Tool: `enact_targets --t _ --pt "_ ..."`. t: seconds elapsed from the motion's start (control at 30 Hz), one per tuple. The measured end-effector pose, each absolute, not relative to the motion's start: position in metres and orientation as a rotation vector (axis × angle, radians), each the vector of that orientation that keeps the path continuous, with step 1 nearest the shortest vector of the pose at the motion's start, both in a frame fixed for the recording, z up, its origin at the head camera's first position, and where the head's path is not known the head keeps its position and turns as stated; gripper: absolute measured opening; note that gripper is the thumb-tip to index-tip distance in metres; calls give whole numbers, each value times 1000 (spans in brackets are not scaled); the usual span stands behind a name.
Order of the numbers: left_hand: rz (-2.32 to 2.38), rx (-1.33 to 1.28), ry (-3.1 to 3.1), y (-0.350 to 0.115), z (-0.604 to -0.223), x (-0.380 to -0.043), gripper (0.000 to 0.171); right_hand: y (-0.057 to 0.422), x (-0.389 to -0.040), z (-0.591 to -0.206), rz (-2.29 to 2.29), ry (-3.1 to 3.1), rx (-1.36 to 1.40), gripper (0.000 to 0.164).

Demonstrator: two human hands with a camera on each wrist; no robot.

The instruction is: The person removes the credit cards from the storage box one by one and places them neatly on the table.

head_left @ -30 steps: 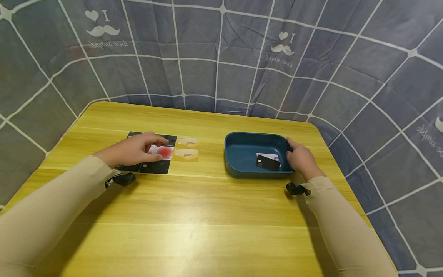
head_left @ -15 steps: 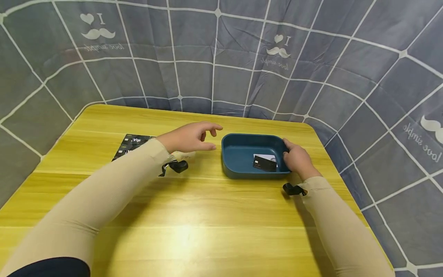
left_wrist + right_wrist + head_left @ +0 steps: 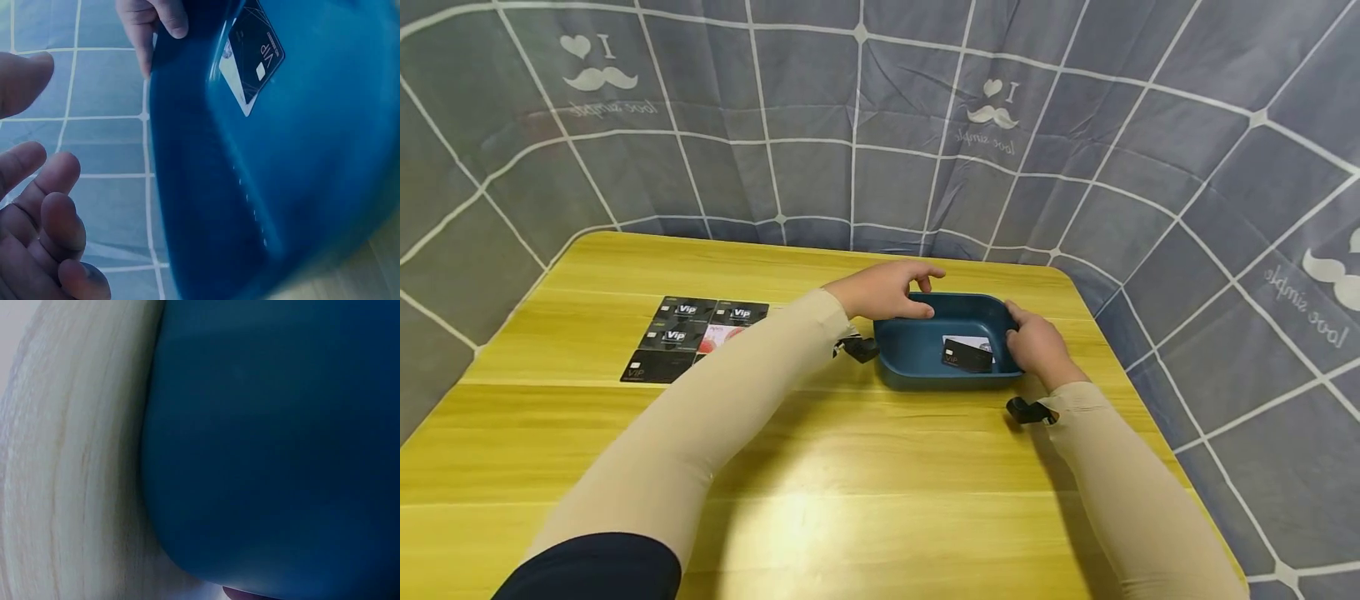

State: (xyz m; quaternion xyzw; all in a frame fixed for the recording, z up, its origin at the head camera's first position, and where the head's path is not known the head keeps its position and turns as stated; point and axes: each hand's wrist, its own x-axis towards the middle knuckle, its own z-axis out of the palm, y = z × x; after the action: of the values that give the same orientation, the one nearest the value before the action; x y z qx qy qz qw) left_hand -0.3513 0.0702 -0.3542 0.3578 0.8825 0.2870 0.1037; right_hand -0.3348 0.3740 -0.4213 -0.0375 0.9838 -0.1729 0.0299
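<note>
A dark blue rectangular box (image 3: 951, 382) sits on the table, and my right hand (image 3: 1037, 344) grips its right rim, thumb and fingers over the edge. Inside lies a black VIP card (image 3: 967, 356) partly covering a white card (image 3: 987, 341). Above the box's far left corner is my left hand (image 3: 887, 290), its thumb and loosely bent fingers apart. In the left wrist view nothing shows between that thumb and the fingers (image 3: 59, 175). The right wrist view is mostly filled by the box's outer wall (image 3: 269, 456).
At the left of the wooden table (image 3: 805, 500) several black Vip cards (image 3: 685, 309) lie in rows with a pink-and-white card (image 3: 717, 336). My left forearm (image 3: 760, 375) covers part of this group. A grey checked cloth (image 3: 812, 108) hangs behind the table.
My left hand has moved right, from over the cards to above the box's left end. My right hand keeps its hold on the rim. The yellow cards are now hidden behind my left arm.
</note>
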Motion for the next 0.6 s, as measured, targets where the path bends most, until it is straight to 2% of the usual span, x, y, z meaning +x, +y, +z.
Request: enact_targets --t 0.6 --pt "648 1048 2566 133 -384 -383 73 375 -341 -424 -533 3024 -103 62"
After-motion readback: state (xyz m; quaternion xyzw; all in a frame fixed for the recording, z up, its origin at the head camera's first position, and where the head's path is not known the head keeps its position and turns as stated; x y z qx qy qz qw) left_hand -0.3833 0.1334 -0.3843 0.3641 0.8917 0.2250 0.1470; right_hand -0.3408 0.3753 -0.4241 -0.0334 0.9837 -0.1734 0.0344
